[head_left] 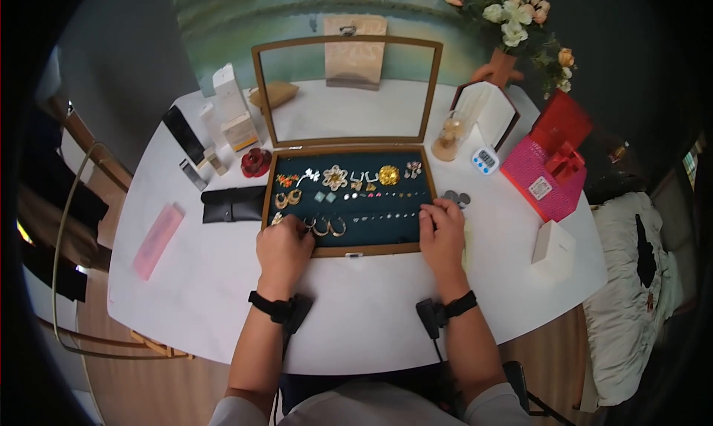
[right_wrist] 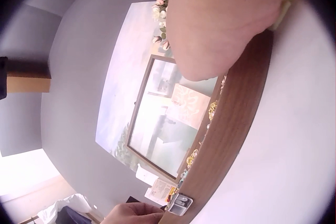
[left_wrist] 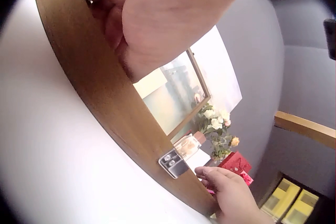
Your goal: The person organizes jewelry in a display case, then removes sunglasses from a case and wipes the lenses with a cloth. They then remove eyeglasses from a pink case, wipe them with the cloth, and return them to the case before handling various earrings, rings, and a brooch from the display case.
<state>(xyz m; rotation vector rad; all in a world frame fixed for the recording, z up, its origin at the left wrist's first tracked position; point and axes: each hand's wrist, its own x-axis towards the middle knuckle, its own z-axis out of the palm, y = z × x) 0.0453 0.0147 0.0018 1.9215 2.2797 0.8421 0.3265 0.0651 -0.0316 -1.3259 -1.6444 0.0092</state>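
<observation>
A wooden display case [head_left: 349, 252] with a dark lining holds rows of jewelry, its glass lid [head_left: 345, 142] raised. My left hand [head_left: 284, 249] is at its front left corner, fingers curled over the lining beside a small gold piece [head_left: 278, 218] and hoop earrings [head_left: 337, 226]. In the left wrist view, the left hand [left_wrist: 163, 22] hides whatever may be between its fingertips. My right hand [head_left: 443, 236] rests on the case's right rim, fingers loosely bent. The right wrist view shows the right hand [right_wrist: 215, 29] over the wooden rim [right_wrist: 231, 113].
Left of the case are a black pouch [head_left: 232, 205], a red flower-shaped item [head_left: 255, 162], cosmetic boxes [head_left: 232, 99] and a pink case [head_left: 158, 242]. To the right stand a glass jar [head_left: 448, 140], a timer [head_left: 485, 160], a pink gift box [head_left: 538, 177] and a white box [head_left: 552, 249].
</observation>
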